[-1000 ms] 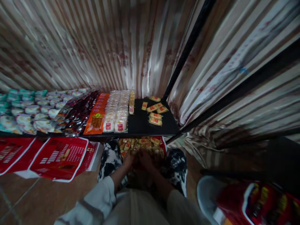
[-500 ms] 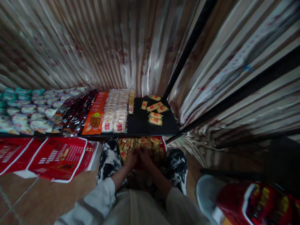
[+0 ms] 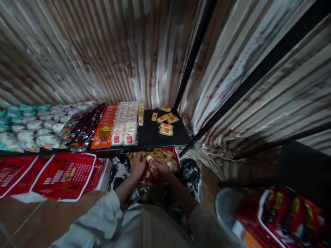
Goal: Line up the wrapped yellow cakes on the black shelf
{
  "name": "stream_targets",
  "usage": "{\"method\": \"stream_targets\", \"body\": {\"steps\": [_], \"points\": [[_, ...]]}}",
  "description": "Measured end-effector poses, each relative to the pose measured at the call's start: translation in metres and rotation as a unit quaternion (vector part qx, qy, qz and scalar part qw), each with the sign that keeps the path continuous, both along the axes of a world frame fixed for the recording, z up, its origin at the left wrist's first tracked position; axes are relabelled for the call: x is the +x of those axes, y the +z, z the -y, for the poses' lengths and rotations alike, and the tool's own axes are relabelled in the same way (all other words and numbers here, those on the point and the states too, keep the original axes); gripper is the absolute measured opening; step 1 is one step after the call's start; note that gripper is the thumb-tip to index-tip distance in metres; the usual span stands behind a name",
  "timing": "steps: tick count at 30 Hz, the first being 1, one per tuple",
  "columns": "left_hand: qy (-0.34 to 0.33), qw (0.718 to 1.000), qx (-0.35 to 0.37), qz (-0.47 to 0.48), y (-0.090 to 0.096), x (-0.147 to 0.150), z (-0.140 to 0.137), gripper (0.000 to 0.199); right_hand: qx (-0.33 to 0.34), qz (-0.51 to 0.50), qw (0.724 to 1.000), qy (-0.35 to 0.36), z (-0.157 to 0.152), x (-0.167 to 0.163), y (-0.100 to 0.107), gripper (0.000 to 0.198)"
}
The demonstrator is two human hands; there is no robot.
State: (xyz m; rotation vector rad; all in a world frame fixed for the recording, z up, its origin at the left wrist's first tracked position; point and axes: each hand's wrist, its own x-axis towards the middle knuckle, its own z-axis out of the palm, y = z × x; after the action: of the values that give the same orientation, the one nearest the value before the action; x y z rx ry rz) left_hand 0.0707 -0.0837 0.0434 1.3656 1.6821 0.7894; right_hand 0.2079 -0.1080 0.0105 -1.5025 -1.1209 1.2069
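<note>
Between my knees sits a red container (image 3: 177, 155) filled with yellow snack cakes in clear wrappers. Over its left part, my left hand (image 3: 139, 167) has its fingers curled down among the packets; what they grip, if anything, is hidden. Opposite it, my right hand (image 3: 162, 167) rests its fingers around one wrapped snack cake (image 3: 150, 161), which lies slanted between the two hands. Just beyond, several loose yellow snack cakes (image 3: 166, 131) are scattered on the right end of a black shelf (image 3: 150, 136).
Rows of white wrapped cakes (image 3: 129, 137), an orange packet (image 3: 104, 134), dark packets (image 3: 82, 131) and white-and-teal packets (image 3: 28, 136) fill the shelf leftward. Red bags (image 3: 64, 177) hang below. Black poles (image 3: 192, 58) stand by the curtain (image 3: 116, 51). A red basket (image 3: 254, 224) is at right.
My hands, close together before, have moved apart, and a wrapped snack cake now shows between them. The whole view has shifted slightly. The loose cakes on the shelf lie as before.
</note>
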Motion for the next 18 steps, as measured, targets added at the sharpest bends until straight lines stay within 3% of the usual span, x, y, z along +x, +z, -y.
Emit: {"method": "stream_targets", "body": {"steps": [4,6,9,12,18], "points": [[-0.060,0.994,-0.035,0.085,0.005,-0.005,-0.007,0.027,-0.029,-0.034,0.995,0.091,-0.003,0.014,0.028,0.035],[-0.050,0.988,-0.066,0.130,0.005,-0.005,-0.006,0.020,-0.042,-0.041,0.994,0.091,-0.004,0.020,0.039,0.035],[0.021,0.977,-0.102,0.188,0.008,-0.001,-0.003,0.017,-0.057,-0.083,0.994,0.035,-0.005,0.021,0.047,0.042],[0.087,0.958,-0.114,0.250,0.016,0.005,-0.002,0.009,-0.027,-0.152,0.988,-0.024,-0.008,0.014,0.046,0.045],[0.144,0.926,-0.120,0.329,0.037,0.020,-0.005,0.003,0.027,-0.178,0.977,-0.111,-0.024,-0.004,0.038,0.043]]}}
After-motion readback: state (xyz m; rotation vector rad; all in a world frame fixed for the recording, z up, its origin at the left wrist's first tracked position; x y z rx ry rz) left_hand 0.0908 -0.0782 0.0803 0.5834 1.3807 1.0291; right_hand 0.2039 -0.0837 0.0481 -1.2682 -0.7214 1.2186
